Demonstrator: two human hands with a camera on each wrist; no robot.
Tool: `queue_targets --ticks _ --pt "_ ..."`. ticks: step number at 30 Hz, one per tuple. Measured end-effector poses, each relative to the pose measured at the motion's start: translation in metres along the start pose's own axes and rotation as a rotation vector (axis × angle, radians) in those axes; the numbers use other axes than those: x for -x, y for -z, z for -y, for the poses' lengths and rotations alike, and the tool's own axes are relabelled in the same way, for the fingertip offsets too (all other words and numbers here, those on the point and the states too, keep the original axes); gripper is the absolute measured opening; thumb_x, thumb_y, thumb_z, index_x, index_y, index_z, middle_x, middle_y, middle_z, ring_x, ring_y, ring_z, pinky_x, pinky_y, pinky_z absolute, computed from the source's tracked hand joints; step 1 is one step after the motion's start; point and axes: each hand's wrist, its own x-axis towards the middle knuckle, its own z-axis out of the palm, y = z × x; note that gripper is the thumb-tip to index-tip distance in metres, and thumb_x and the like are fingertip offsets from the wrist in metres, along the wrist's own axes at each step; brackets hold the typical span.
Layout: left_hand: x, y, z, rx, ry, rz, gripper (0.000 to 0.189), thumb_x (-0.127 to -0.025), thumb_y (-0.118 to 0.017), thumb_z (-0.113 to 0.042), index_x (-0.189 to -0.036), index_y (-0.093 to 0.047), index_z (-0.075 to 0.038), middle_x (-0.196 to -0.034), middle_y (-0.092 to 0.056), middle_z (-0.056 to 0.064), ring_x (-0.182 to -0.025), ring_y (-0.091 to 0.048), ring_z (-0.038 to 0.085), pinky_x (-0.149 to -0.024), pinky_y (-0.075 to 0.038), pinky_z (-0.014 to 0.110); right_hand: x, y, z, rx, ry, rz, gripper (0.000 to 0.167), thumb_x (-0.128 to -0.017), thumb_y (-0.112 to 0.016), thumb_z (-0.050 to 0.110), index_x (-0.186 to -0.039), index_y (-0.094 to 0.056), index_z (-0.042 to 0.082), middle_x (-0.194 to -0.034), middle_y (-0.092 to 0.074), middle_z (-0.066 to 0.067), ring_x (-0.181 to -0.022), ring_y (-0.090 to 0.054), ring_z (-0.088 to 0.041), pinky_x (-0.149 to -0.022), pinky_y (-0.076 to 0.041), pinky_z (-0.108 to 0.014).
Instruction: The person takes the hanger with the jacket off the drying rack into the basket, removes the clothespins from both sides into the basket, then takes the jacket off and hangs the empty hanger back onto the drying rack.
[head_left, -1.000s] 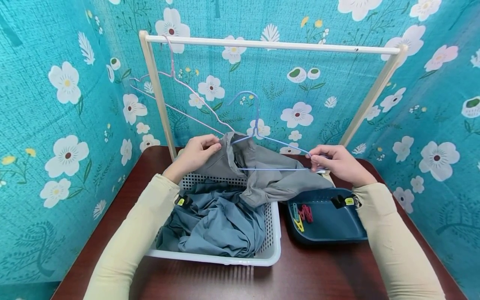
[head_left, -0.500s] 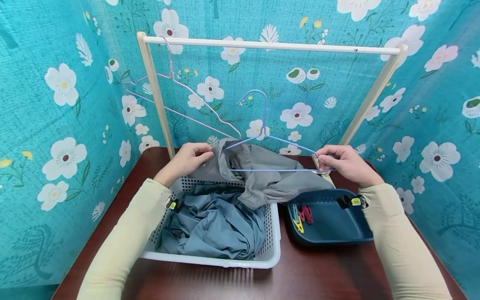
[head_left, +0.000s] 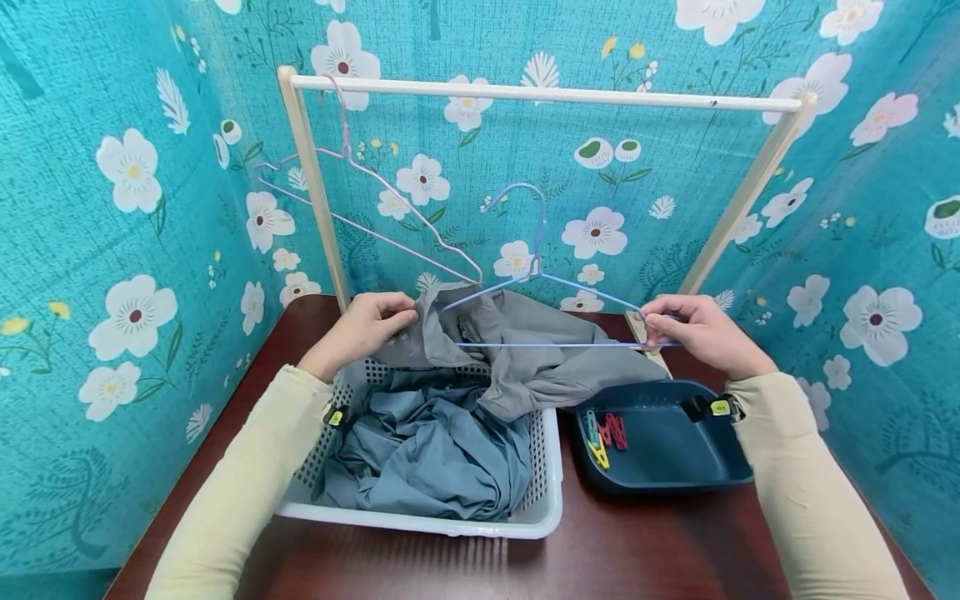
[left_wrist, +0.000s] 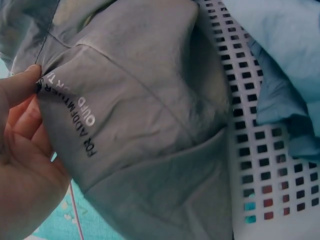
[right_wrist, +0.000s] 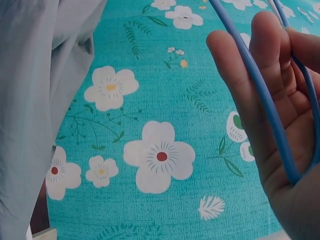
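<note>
A grey garment [head_left: 540,358] with printed lettering, seen in the left wrist view, drapes over the back of the white basket [head_left: 551,500] toward the right. My left hand [head_left: 362,327] pinches its edge between thumb and fingers. The blue hanger [head_left: 592,292] is held by its right end in my right hand [head_left: 697,329]. Its left end reaches into the garment's opening, where the tip is hidden by cloth. The hanger's hook points up, apart from the rail. In the right wrist view, the blue wire [right_wrist: 265,100] crosses my fingers and bends at the palm.
A wooden rack [head_left: 547,93] stands behind, with a pink hanger [head_left: 397,196] hooked at its left end. Blue-grey cloth [head_left: 435,450] fills the basket. To the right, a dark blue tray [head_left: 667,475] holds several clothespins [head_left: 603,433]. Floral curtain surrounds the table [head_left: 585,567].
My left hand has moved left and slightly down, drawing the garment's edge along. My right hand has shifted right with the blue hanger, which has moved the same way.
</note>
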Motion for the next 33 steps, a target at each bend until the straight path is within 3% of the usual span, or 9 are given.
queue_targets --ticks 9,17,21,23,25,27,30,32,33 --pt "0.006 0.007 0.01 -0.042 0.036 -0.059 0.014 -0.095 -0.058 -0.012 -0.103 -0.07 -0.008 -0.095 -0.067 0.007 -0.081 -0.057 0.019 -0.07 -0.048 0.034 0.008 0.008 -0.008 -0.002 0.002 -0.021 0.022 -0.099 -0.051 0.014 -0.107 -0.061 -0.004 -0.083 -0.061 -0.016 -0.071 -0.061 -0.023 -0.069 -0.054 -0.029" --pt "0.014 0.011 0.02 -0.066 0.087 -0.062 0.027 -0.096 -0.053 -0.004 -0.122 -0.06 -0.002 -0.104 -0.065 0.014 -0.089 -0.06 0.024 -0.07 -0.049 0.037 0.013 0.012 -0.012 0.007 0.001 -0.026 0.02 -0.098 -0.053 0.013 -0.106 -0.063 -0.003 -0.083 -0.062 -0.015 -0.071 -0.062 -0.023 -0.068 -0.054 -0.029" --pt "0.015 0.01 0.022 -0.067 0.074 -0.035 0.014 -0.095 -0.046 0.001 -0.095 -0.06 -0.002 -0.076 -0.052 0.009 -0.062 -0.045 0.018 -0.059 -0.039 0.033 0.015 0.016 -0.014 -0.016 0.011 -0.022 0.02 -0.098 -0.052 0.011 -0.108 -0.063 -0.004 -0.083 -0.062 -0.015 -0.072 -0.063 -0.022 -0.07 -0.054 -0.028" --pt "0.016 0.01 0.023 -0.06 0.083 -0.021 0.014 -0.093 -0.044 0.003 -0.083 -0.051 -0.003 -0.072 -0.041 0.01 -0.052 -0.03 0.015 -0.053 -0.032 0.03 0.016 0.017 -0.014 -0.02 0.017 -0.032 0.02 -0.098 -0.052 0.01 -0.108 -0.063 -0.003 -0.083 -0.063 -0.014 -0.072 -0.064 -0.021 -0.07 -0.054 -0.027" --pt "0.017 0.01 0.024 -0.051 0.1 -0.004 0.014 -0.091 -0.042 0.006 -0.08 -0.048 -0.001 -0.08 -0.047 0.016 -0.048 -0.017 0.013 -0.049 -0.025 0.029 0.017 0.017 -0.013 -0.026 0.019 -0.051 0.02 -0.097 -0.053 0.009 -0.108 -0.063 -0.004 -0.082 -0.064 -0.013 -0.071 -0.064 -0.02 -0.07 -0.054 -0.027" --pt "0.018 0.01 0.026 -0.06 0.115 0.012 0.016 -0.089 -0.042 0.008 -0.091 -0.057 0.002 -0.095 -0.054 0.023 -0.045 -0.015 0.011 -0.046 -0.025 0.028 0.018 0.017 -0.012 -0.034 0.015 -0.062 0.019 -0.097 -0.053 0.009 -0.108 -0.063 -0.004 -0.082 -0.064 -0.012 -0.07 -0.064 -0.02 -0.07 -0.054 -0.027" --pt "0.019 0.008 0.029 -0.081 0.125 0.055 0.026 -0.088 -0.045 0.008 -0.108 -0.062 0.003 -0.098 -0.058 0.024 -0.045 -0.023 0.01 -0.047 -0.029 0.028 0.019 0.017 -0.011 -0.043 0.012 -0.072 0.019 -0.097 -0.054 0.008 -0.108 -0.063 -0.004 -0.081 -0.064 -0.011 -0.07 -0.064 -0.02 -0.07 -0.054 -0.027" --pt "0.019 0.007 0.031 -0.098 0.127 0.102 0.035 -0.087 -0.045 0.007 -0.117 -0.062 0.001 -0.073 -0.054 0.02 -0.046 -0.026 0.012 -0.049 -0.032 0.029 0.019 0.017 -0.01 -0.046 0.019 -0.076 0.018 -0.097 -0.054 0.007 -0.108 -0.063 -0.004 -0.08 -0.064 -0.011 -0.069 -0.064 -0.019 -0.07 -0.054 -0.026" --pt "0.019 0.005 0.032 -0.106 0.118 0.128 0.039 -0.086 -0.045 0.008 -0.122 -0.06 0.002 -0.073 -0.057 0.016 -0.048 -0.031 0.012 -0.053 -0.035 0.03 0.018 0.016 -0.01 -0.045 0.025 -0.081 0.018 -0.097 -0.053 0.007 -0.108 -0.063 -0.004 -0.08 -0.063 -0.011 -0.069 -0.064 -0.019 -0.07 -0.054 -0.026"
